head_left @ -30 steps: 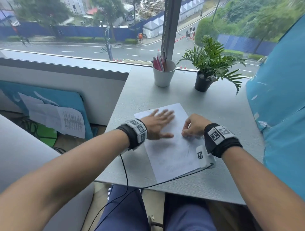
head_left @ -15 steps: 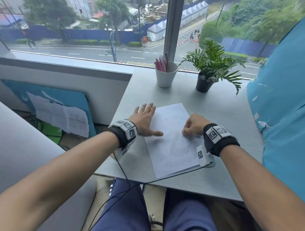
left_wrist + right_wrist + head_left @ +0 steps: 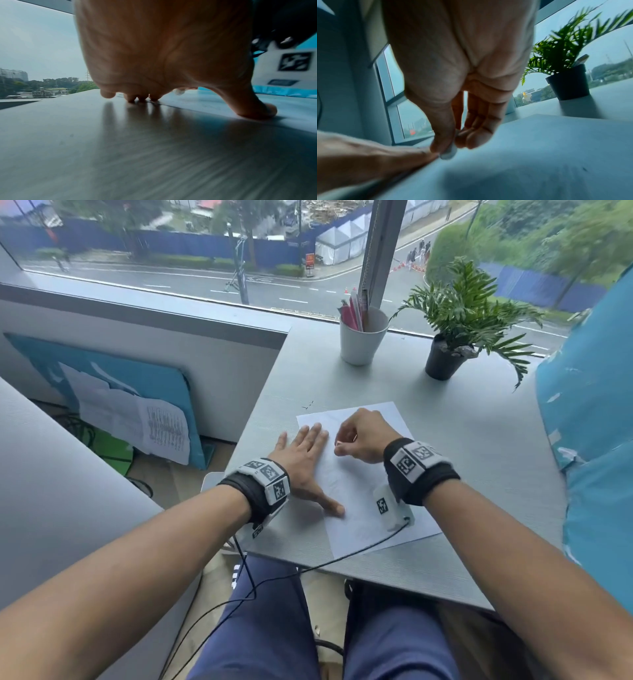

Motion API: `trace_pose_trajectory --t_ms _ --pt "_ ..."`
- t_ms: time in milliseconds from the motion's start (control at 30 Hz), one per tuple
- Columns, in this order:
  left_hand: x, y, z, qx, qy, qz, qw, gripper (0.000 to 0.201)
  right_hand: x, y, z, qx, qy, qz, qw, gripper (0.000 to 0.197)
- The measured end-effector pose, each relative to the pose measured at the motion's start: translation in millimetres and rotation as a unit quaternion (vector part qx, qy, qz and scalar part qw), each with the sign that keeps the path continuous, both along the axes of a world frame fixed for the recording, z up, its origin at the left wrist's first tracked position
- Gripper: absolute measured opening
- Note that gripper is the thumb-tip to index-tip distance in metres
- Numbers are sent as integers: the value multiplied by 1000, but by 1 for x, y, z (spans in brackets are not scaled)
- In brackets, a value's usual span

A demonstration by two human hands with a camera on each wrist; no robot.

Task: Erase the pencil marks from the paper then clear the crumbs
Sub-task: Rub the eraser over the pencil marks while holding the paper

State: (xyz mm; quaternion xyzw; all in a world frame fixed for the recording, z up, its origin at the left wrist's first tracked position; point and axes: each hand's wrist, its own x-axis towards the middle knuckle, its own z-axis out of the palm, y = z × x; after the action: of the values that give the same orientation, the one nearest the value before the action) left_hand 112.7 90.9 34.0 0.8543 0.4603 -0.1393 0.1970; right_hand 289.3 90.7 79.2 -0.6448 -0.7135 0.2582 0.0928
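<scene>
A white sheet of paper (image 3: 363, 494) with faint pencil marks lies on the grey desk (image 3: 479, 460). My left hand (image 3: 305, 460) lies flat with straight fingers on the paper's left edge, thumb spread toward me; in the left wrist view the fingertips (image 3: 142, 99) and thumb press down at the paper's edge (image 3: 214, 106). My right hand (image 3: 359, 436) is curled over the upper part of the sheet and pinches a small white eraser (image 3: 447, 153) between thumb and fingers, its tip (image 3: 338, 443) just showing beside the left hand. A few dark crumbs (image 3: 308, 405) lie on the desk beyond the paper's far left corner.
A white cup of pens (image 3: 363, 337) and a potted plant (image 3: 455, 337) stand at the back by the window. A blue partition (image 3: 596, 419) borders the desk on the right. A thin black cable (image 3: 363, 546) crosses the paper's near corner. The desk's left edge drops to the floor.
The left hand slid left off the sheet's middle, then settled back on its left edge. The right hand has moved up and left on the paper, next to the left hand.
</scene>
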Motion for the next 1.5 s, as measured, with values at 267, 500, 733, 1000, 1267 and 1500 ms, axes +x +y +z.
trace_pose_trajectory --t_ms 267,500,733,1000,1267,1500 --pt "1 2 -2 12 13 -14 1000 162 -2 -11 -2 -71 -29 138 987 9" --pt "1 1 -2 1 13 -17 1000 163 5 18 -2 27 13 47 998 12" --pt "2 1 2 -9 20 -18 1000 164 6 2 3 -75 -13 132 988 11" --pt "0 1 1 -6 14 -17 1000 165 3 -23 -4 -80 -10 153 985 5" --pt "0 0 3 -13 9 -18 1000 164 6 26 -10 53 18 8 998 15" --pt "1 1 2 -20 13 -21 1000 165 0 -5 4 -112 -38 203 972 5"
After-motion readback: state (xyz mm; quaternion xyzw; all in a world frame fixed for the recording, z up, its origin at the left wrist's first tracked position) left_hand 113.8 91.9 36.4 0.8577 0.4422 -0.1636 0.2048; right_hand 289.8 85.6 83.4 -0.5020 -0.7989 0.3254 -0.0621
